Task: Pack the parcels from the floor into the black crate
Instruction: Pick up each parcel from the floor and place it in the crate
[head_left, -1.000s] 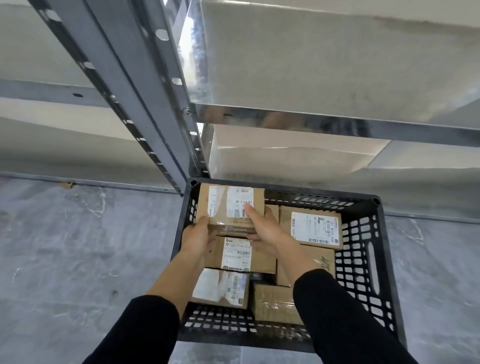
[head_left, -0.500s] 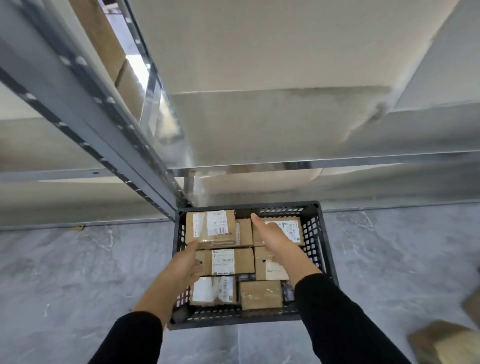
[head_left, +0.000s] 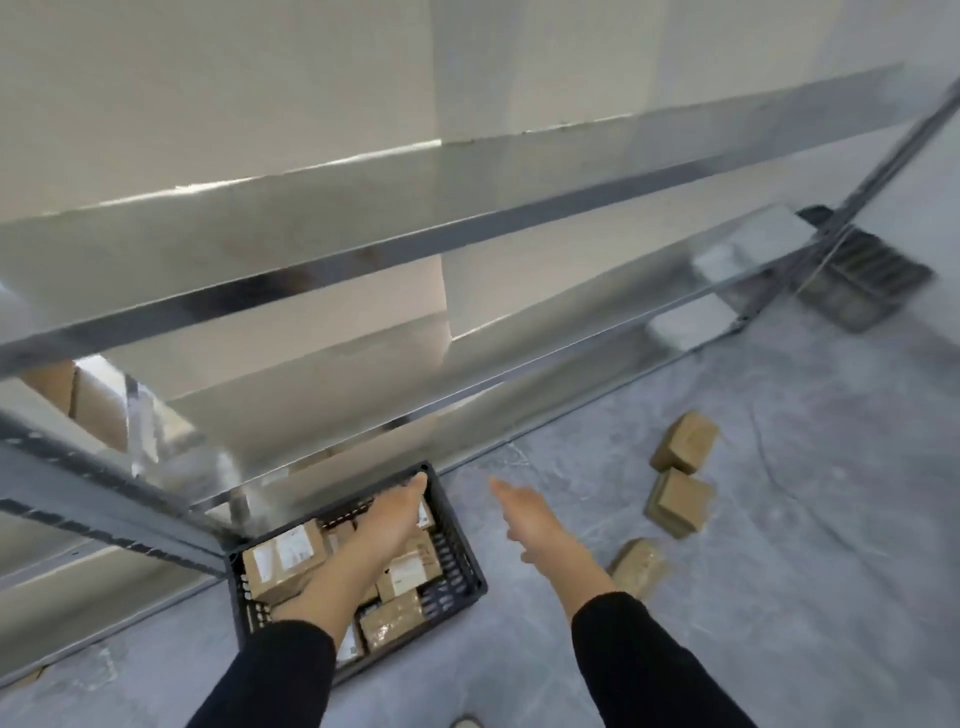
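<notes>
The black crate (head_left: 460, 551) stands on the grey floor at lower centre, against the foot of a metal rack, and holds several brown labelled parcels (head_left: 283, 558). My left hand (head_left: 397, 512) stretches over the crate with straight fingers and holds nothing; its fingertips reach the crate's far right corner. My right hand (head_left: 524, 514) hovers open over bare floor to the right of the crate. Three brown parcels lie on the floor further right: one nearest (head_left: 639, 566), one behind it (head_left: 678, 501) and one farthest (head_left: 685, 441).
A grey metal rack (head_left: 467, 228) with shiny shelves fills the upper view and overhangs the crate. A dark slatted crate (head_left: 862, 275) lies at the rack's far right end. A thin cable (head_left: 769, 467) runs across the floor beyond the parcels.
Both hands have let go of the parcel in the crate's far left corner and moved right. The view has swung right and pulled back, bringing the floor parcels into sight.
</notes>
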